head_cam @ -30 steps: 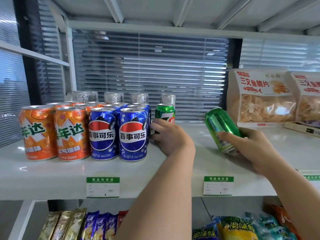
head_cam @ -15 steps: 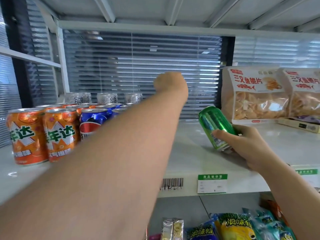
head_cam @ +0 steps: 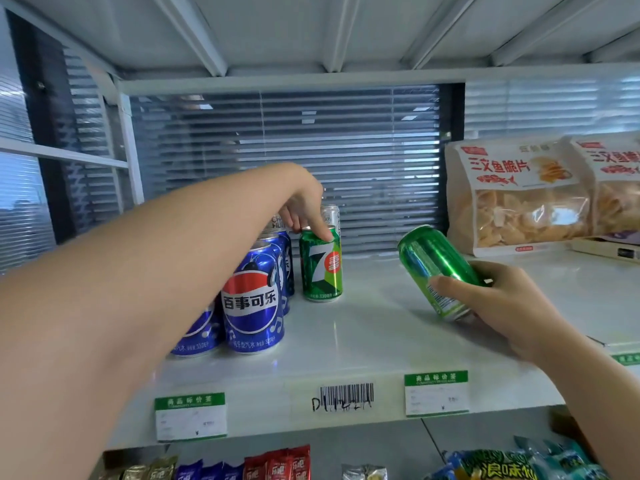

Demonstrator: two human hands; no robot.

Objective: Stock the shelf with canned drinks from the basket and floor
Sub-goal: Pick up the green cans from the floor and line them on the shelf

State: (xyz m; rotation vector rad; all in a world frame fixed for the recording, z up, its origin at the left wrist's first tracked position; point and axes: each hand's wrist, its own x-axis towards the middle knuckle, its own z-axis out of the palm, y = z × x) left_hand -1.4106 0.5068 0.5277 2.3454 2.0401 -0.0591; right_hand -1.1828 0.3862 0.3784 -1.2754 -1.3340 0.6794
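Pinching 7-Up can [head_cam: 321, 268] rim with left hand [head_cam: 304, 206], gripping tilted green can [head_cam: 434, 268] with right hand [head_cam: 502, 306]; may topple if pulled sideways.

blue can [head_cam: 199, 334] half behind forearm [head_cam: 138, 289], far snack bag [head_cam: 620, 188] cut by edge

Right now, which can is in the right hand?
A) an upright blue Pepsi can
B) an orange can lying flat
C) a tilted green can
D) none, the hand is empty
C: the right hand grips a green can held tilted over the shelf, while the left hand pinches the top of the standing 7-Up can.
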